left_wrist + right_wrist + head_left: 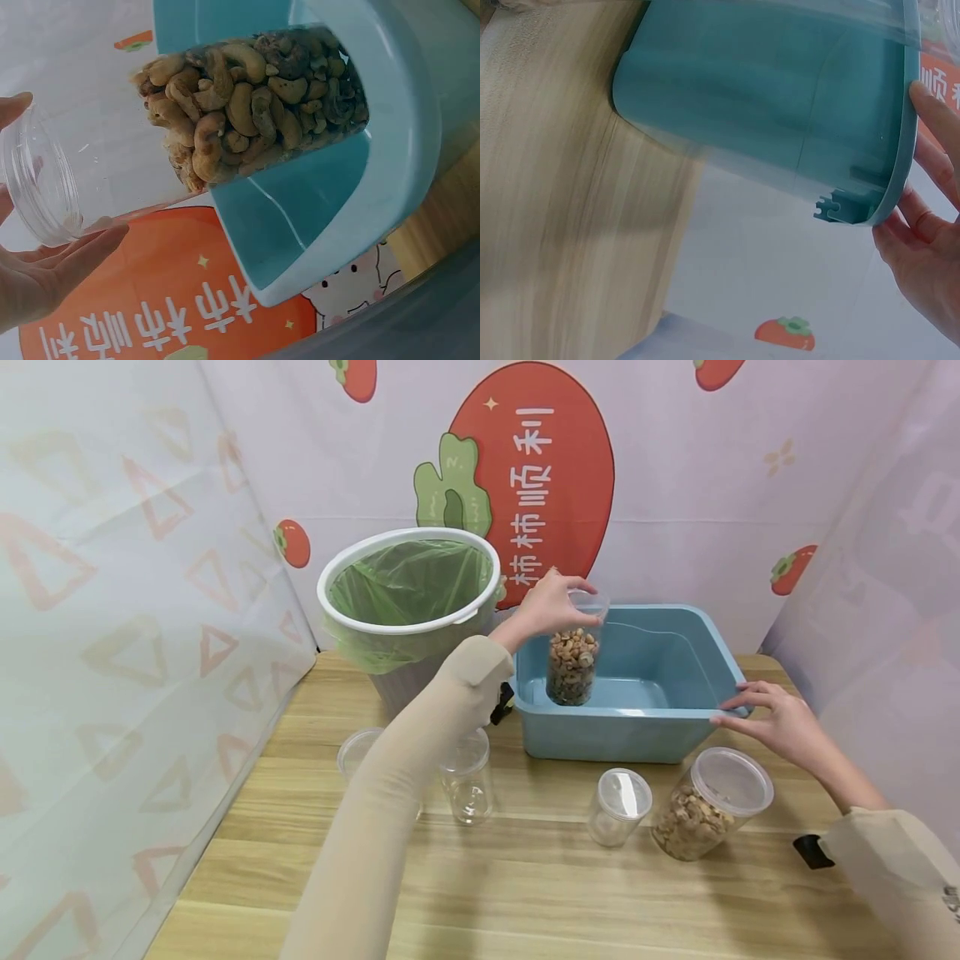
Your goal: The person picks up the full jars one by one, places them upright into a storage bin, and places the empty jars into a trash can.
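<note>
My left hand (553, 603) grips a clear plastic jar (573, 664) of cashews around its top end. The jar stands nearly upright, its lower part within the left end of a blue plastic bin (600, 733). Close up in the left wrist view, the cashews (247, 105) fill the lower part of the jar, with clear space above them. At the bin's front right corner, my right hand (780, 722) holds the rim, thumb on the front and fingers along the side; the right wrist view shows the fingertips right at the rim (906, 142).
A trash can (408, 628) with a green liner stands left of the bin. In front are an empty lidded jar (468, 781), a small lidded jar (618, 807) and a wide jar of cashews (701, 814). Another jar (360, 752) is partly behind my left sleeve.
</note>
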Demonstrator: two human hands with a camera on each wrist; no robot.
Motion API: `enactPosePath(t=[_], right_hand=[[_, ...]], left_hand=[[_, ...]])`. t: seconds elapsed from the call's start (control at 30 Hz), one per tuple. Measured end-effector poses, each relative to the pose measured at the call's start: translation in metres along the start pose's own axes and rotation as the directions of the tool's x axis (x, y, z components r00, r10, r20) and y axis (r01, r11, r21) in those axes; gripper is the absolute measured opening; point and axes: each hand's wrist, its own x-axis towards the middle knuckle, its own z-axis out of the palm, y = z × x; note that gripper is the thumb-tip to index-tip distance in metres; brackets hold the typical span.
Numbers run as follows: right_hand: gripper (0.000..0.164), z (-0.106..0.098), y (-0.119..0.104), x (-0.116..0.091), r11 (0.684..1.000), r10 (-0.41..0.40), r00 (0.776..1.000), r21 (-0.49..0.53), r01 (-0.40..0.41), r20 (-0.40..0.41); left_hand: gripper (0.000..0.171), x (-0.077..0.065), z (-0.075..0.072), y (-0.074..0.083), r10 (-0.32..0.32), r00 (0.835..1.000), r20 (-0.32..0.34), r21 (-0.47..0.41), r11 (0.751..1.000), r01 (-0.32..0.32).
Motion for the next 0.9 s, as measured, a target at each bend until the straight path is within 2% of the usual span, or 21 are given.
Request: enactPosePath(t=[0.23,0.47,0.67,0.9], right_hand=[[0.018,0.0,0.001,0.001,1.0,-0.001,1.0,0.009,0.001,0.004],[0.018,0.0,0.001,0.002,1.0,-0.002,1.0,0.012,0.001,0.01],[0.019,-0.001,0.001,0.001,1.0,0.009,1.0,0.018,-0.009,0.017],[0.018,-0.001,0.001,0.001,1.0,0.005,1.0,0.018,-0.005,0.015]], left_hand=[[0.045,0.005,0.014,-0.01,-0.034,0.999,0.036,-0.001,0.999,0.034],[0.045,0.005,0.026,-0.019,-0.064,0.991,0.12,-0.026,0.997,0.067],[0.044,0.006,0.035,-0.024,-0.03,0.983,0.18,0.012,1.0,0.028],[0.045,0.003,0.044,-0.027,-0.044,0.972,0.231,0.045,0.998,0.034]])
